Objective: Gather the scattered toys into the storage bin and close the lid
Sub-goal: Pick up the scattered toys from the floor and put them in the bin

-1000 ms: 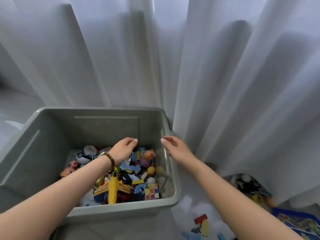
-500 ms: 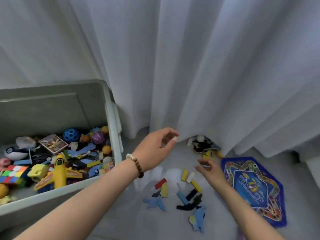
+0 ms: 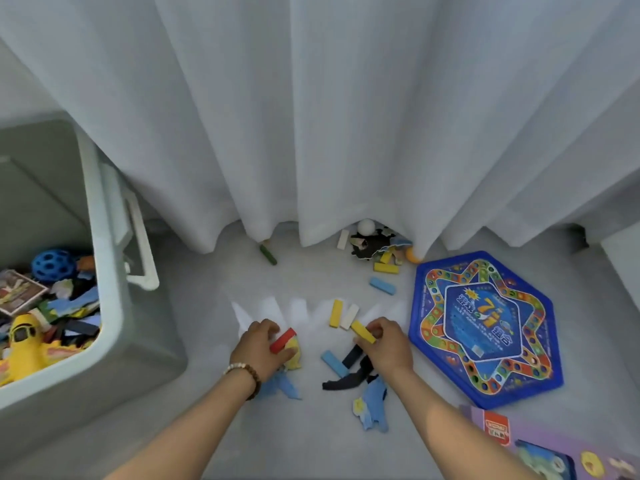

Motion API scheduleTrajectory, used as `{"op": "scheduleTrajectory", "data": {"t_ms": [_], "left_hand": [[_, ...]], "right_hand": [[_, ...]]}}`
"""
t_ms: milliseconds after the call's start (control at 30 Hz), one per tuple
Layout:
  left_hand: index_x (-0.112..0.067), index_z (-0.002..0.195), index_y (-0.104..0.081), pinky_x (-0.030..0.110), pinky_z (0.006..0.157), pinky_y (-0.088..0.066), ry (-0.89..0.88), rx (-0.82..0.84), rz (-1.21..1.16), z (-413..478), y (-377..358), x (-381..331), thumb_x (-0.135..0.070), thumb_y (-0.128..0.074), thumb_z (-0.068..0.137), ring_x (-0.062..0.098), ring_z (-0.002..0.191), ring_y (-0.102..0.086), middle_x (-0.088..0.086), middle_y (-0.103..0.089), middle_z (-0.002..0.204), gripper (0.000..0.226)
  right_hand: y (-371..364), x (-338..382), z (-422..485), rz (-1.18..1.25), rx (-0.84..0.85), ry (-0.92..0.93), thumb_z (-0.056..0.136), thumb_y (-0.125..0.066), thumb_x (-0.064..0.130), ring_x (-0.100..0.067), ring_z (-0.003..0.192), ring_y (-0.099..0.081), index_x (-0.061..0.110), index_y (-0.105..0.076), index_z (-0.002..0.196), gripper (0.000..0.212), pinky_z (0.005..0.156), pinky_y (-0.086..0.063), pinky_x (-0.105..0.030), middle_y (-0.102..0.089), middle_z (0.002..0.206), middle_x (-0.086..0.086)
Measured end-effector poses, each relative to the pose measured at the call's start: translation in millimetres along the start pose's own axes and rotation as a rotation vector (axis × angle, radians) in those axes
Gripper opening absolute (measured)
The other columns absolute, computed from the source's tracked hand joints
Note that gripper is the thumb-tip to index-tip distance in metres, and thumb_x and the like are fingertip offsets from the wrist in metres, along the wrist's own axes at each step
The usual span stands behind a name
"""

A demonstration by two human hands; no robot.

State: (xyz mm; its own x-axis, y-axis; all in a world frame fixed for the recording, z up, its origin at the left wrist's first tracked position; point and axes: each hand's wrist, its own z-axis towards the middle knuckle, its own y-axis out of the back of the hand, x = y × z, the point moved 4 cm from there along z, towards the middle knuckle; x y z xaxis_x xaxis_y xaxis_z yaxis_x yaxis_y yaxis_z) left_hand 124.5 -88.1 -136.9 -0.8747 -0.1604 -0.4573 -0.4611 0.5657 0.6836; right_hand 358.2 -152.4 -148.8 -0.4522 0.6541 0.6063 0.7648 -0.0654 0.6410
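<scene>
Left hand [image 3: 259, 349]: grip clamped on red block [image 3: 283, 340]. Right hand [image 3: 389, 346]: grip clamped on yellow block [image 3: 363, 331]. Storage bin [image 3: 110, 306] stands open, left of both hands

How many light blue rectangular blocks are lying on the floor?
2. One light blue block lies left of the game board; the other lies between the left hand and the right hand. The curtain may hide more.

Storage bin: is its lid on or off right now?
Off. The storage bin is open on top: the yellow toy plane and blue holed ball inside it show from above. Where the lid is, cannot tell.
</scene>
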Motion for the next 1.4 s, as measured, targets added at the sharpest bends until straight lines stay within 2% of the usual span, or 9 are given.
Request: {"op": "scheduleTrajectory", "data": {"t_ms": [367,467,567,700,767,867,1000,1167,1400], "left_hand": [[-0.016,0.088,-0.055,0.031,0.074,-0.053,-0.033,-0.043,-0.183,6,-19,1,-0.021,-0.078,0.072,0.018,0.077,-0.059,0.000,-0.061,0.084,0.028],[-0.016,0.095,-0.055,0.016,0.060,-0.049,-0.013,0.016,-0.293,9,-22,-4,-0.015,-0.073,0.078,0.015,0.074,-0.056,0.001,-0.058,0.086,0.024],[-0.015,0.086,-0.063,0.010,0.051,-0.042,-0.027,0.055,-0.383,14,-20,-13,-0.021,-0.067,0.084,0.013,0.072,-0.056,0.002,-0.061,0.082,0.008],[-0.016,0.057,-0.053,0.009,0.048,-0.031,-0.081,0.033,-0.444,25,-11,-38,-0.027,-0.063,0.088,0.004,0.051,-0.040,-0.008,-0.044,0.052,0.034],[-0.017,0.052,-0.045,0.010,0.045,-0.031,-0.089,0.038,-0.469,32,-11,-53,-0.026,-0.061,0.089,0.006,0.049,-0.035,-0.007,-0.037,0.050,0.041],[-0.015,0.062,-0.057,0.006,0.046,-0.034,-0.075,0.102,-0.483,40,-19,-67,-0.026,-0.060,0.090,0.007,0.056,-0.040,-0.003,-0.046,0.058,0.029],[-0.006,0.101,-0.067,0.005,0.059,-0.045,-0.008,0.117,-0.606,42,-29,-70,-0.023,-0.061,0.090,0.012,0.079,-0.058,0.003,-0.064,0.089,0.022],[-0.001,0.105,-0.063,0.022,0.073,-0.057,0.144,0.210,-0.967,31,-31,-73,-0.014,-0.061,0.089,0.017,0.082,-0.064,0.011,-0.065,0.095,0.020],[-0.005,0.102,-0.066,0.018,0.069,-0.057,-0.047,0.163,-0.987,-17,48,-101,-0.013,-0.066,0.084,0.013,0.081,-0.068,0.009,-0.071,0.094,0.020]], "right_hand": [[1,1,6,-0.136,-0.013,0.117,0.082,-0.069,0.026,-0.015,0.079,-0.056,0.021,-0.052,0.084,0.018,0.064,-0.045,-0.025,-0.058,0.084,0.003],[-1,-1,9,-0.034,0.051,0.063,0.082,-0.070,0.022,-0.015,0.076,-0.056,0.021,-0.055,0.090,0.018,0.065,-0.045,-0.022,-0.058,0.079,0.003],[2,3,13,0.197,0.026,0.006,0.081,-0.071,0.020,-0.013,0.077,-0.058,0.015,-0.065,0.086,0.010,0.067,-0.045,-0.018,-0.061,0.078,0.004],[1,17,22,0.513,-0.024,-0.146,0.085,-0.068,0.024,-0.010,0.078,-0.058,0.009,-0.071,0.091,0.016,0.068,-0.044,-0.018,-0.066,0.084,0.001],[-7,19,27,0.548,-0.028,-0.218,0.084,-0.068,0.027,-0.015,0.085,-0.060,0.010,-0.072,0.089,0.018,0.076,-0.049,-0.024,-0.068,0.089,-0.002],[-24,17,31,0.603,-0.037,-0.298,0.080,-0.073,0.023,-0.024,0.091,-0.066,0.014,-0.068,0.073,0.012,0.090,-0.053,-0.039,-0.070,0.090,-0.008],[-34,17,30,0.769,-0.019,-0.400,0.077,-0.076,0.013,-0.030,0.091,-0.067,0.011,-0.065,0.071,0.012,0.090,-0.054,-0.043,-0.069,0.088,-0.013],[-27,21,17,0.979,0.082,-0.424,0.081,-0.071,0.009,-0.025,0.085,-0.067,0.005,-0.061,0.087,0.012,0.075,-0.057,-0.029,-0.068,0.097,-0.018],[22,103,-25,1.101,0.237,-0.140,0.082,-0.067,0.008,-0.021,0.084,-0.067,0.007,-0.057,0.107,0.027,0.077,-0.056,-0.029,-0.070,0.094,-0.011]]}}
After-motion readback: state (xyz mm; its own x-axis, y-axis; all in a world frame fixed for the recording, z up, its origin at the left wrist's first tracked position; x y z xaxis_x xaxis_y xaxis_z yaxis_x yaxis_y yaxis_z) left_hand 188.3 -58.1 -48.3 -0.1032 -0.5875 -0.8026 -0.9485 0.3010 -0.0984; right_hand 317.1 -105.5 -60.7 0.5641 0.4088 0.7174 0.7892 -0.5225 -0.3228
